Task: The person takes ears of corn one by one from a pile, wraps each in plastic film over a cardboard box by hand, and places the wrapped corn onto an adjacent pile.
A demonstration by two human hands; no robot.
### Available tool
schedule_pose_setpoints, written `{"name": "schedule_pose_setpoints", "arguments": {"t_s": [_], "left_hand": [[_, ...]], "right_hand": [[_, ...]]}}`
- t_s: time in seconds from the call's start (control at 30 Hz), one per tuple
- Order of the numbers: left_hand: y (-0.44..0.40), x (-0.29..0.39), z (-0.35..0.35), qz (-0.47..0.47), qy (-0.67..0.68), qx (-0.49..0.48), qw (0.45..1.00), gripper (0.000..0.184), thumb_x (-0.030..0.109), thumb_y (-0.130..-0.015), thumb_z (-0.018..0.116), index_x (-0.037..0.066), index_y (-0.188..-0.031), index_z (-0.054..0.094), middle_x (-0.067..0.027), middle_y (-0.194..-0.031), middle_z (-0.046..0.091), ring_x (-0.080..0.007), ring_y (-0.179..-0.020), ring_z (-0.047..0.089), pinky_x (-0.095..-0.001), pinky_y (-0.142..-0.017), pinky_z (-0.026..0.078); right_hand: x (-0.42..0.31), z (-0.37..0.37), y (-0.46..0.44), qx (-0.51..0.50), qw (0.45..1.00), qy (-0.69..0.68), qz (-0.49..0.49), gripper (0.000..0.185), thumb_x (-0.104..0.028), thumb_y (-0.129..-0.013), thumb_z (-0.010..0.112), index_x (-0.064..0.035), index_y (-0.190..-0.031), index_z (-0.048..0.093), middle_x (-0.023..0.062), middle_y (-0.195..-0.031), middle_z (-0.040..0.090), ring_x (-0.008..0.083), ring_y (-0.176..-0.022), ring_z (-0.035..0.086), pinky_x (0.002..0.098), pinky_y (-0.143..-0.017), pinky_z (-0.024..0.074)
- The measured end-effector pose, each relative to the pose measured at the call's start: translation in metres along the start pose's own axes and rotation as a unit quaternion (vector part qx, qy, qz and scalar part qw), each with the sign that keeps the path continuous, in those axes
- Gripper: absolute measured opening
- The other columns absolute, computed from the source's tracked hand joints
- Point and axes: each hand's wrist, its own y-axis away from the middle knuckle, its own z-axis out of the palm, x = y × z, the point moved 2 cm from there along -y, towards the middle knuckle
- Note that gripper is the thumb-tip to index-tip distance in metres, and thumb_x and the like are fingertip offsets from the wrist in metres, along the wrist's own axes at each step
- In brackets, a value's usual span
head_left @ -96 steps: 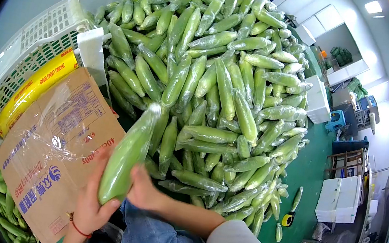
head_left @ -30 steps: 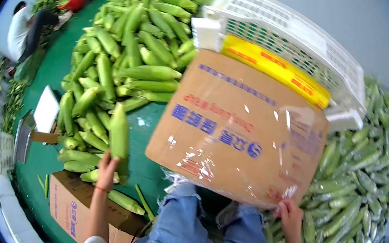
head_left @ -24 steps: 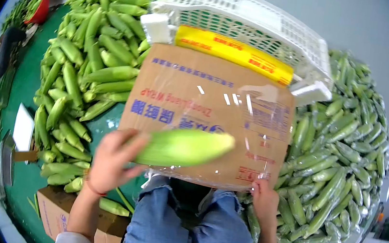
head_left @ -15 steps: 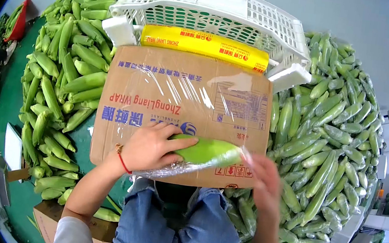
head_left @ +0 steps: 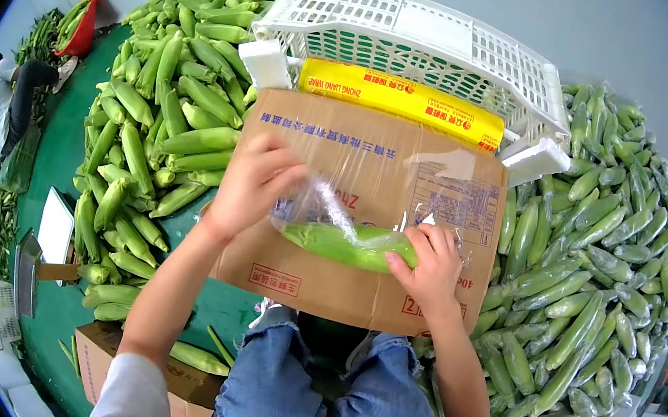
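The cob (head_left: pixel 321 244) lies on the carton (head_left: pixel 356 299), with its length going from left to right. The right hand (head_left: pixel 430 262) closes around its right end: the thumb presses on the near side, and the fingers bend at the far side. The left hand (head_left: pixel 258 182) is raised above the other end, its fingers bent together, and it seems to pinch a bunched strand of film (head_left: pixel 332 208), which runs down to the middle of the cob. This hand is a little blurred, so I cannot tell how firm the pinch is. Behind the carton is the yellow roll (head_left: pixel 401 100); bare cobs (head_left: pixel 141 151) are piled on the left, wrapped cobs (head_left: pixel 572 304) on the right

To fold the film well, in my judgement, the right hand should hold the cob steady without squeezing, so that it does not roll. The left hand should draw the strand low and evenly, because a sharp pull could tear such thin film. It is also better to spread the bunched part flat, so that it clings closely
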Motion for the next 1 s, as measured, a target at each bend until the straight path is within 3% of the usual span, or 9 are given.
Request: {"name": "schedule_pose_setpoints", "arguments": {"t_s": [0.1,0.23,0.33,0.47,0.6,0.7,0.77,0.87,1.0], "left_hand": [[-0.032,-0.024,0.075,-0.021,-0.085,-0.277,0.957,0.011,0.017,-0.085,0.064,0.007,-0.087,0.070,-0.0165,-0.070,0.063,-0.0355,-0.072,0.065,-0.0416,-0.067,0.052],[0.008,0.029,0.084,-0.079,-0.181,-0.290,0.936,0.023,0.027,-0.085,0.064,0.006,-0.093,0.059,-0.0208,-0.072,0.064,-0.0379,-0.070,0.065,-0.0486,-0.059,0.051],[0.065,0.074,0.062,-0.062,-0.128,-0.277,0.950,0.035,0.029,-0.088,0.061,0.005,-0.113,0.055,-0.0256,-0.101,0.061,-0.0403,-0.094,0.061,-0.0507,-0.079,0.049],[0.071,0.078,0.064,0.028,-0.195,-0.117,0.974,0.040,0.029,-0.090,0.059,0.005,-0.121,0.054,-0.0244,-0.123,0.051,-0.0406,-0.116,0.048,-0.0502,-0.097,0.039],[0.011,0.018,0.082,-0.012,-0.197,0.024,0.980,0.036,0.029,-0.089,0.060,0.005,-0.116,0.059,-0.0218,-0.116,0.057,-0.0401,-0.108,0.054,-0.0497,-0.092,0.044],[-0.015,0.046,0.067,-0.145,-0.147,-0.330,0.921,0.031,0.027,-0.089,0.061,0.005,-0.110,0.062,-0.0198,-0.101,0.062,-0.0394,-0.093,0.061,-0.0490,-0.081,0.049],[0.033,0.066,0.064,-0.079,-0.127,-0.237,0.960,0.035,0.030,-0.087,0.062,0.003,-0.110,0.062,-0.0177,-0.095,0.066,-0.0388,-0.086,0.065,-0.0469,-0.077,0.053],[0.081,0.071,0.059,0.037,-0.113,-0.180,0.976,0.055,0.036,-0.085,0.063,-0.002,-0.125,0.055,-0.0218,-0.122,0.058,-0.0382,-0.117,0.055,-0.0482,-0.100,0.043],[0.045,0.032,0.074,0.058,-0.134,-0.199,0.969,0.067,0.029,-0.087,0.060,-0.007,-0.139,0.039,-0.0251,-0.144,0.040,-0.0378,-0.137,0.036,-0.0472,-0.113,0.028]], "right_hand": [[0.001,0.000,-0.002,0.024,0.999,0.013,-0.023,0.033,-0.035,-0.073,0.074,-0.0078,-0.090,0.067,0.0065,-0.088,0.061,0.0266,-0.079,0.059,0.0380,-0.064,0.0512],[-0.005,-0.006,-0.004,-0.164,0.980,0.010,0.115,0.034,-0.041,-0.084,0.066,-0.0072,-0.087,0.064,0.0091,-0.087,0.063,0.0317,-0.078,0.063,0.0412,-0.063,0.0524],[-0.032,-0.021,0.003,-0.397,0.892,-0.029,0.215,0.045,-0.051,-0.094,0.051,-0.0063,-0.097,0.058,0.0145,-0.095,0.061,0.0391,-0.077,0.065,0.0476,-0.061,0.0525],[-0.041,-0.026,0.017,-0.220,0.965,-0.040,0.140,0.047,-0.047,-0.086,0.063,-0.0098,-0.113,0.055,0.0145,-0.124,0.051,0.0352,-0.099,0.061,0.0449,-0.076,0.0521],[-0.050,-0.018,-0.006,-0.150,0.975,0.113,-0.123,0.072,-0.045,-0.062,0.079,-0.0117,-0.121,0.055,0.0070,-0.112,0.054,0.0243,-0.109,0.052,0.0409,-0.092,0.0431],[-0.028,-0.003,-0.019,-0.183,0.970,0.128,-0.100,0.071,-0.043,-0.063,0.080,-0.0099,-0.120,0.055,0.0059,-0.112,0.056,0.0237,-0.100,0.055,0.0376,-0.086,0.0469],[-0.038,-0.009,-0.014,-0.236,0.965,0.088,-0.068,0.071,-0.046,-0.063,0.079,-0.0078,-0.118,0.055,0.0061,-0.104,0.058,0.0228,-0.094,0.057,0.0329,-0.078,0.0501],[-0.049,-0.015,0.006,-0.368,0.929,-0.004,-0.052,0.069,-0.052,-0.068,0.074,-0.0047,-0.115,0.057,0.0089,-0.099,0.061,0.0237,-0.099,0.057,0.0359,-0.083,0.0496],[-0.046,-0.010,-0.015,-0.175,0.975,0.065,-0.121,0.068,-0.044,-0.071,0.074,-0.0022,-0.121,0.054,0.0113,-0.113,0.060,0.0272,-0.106,0.054,0.0464,-0.096,0.0409]]}}
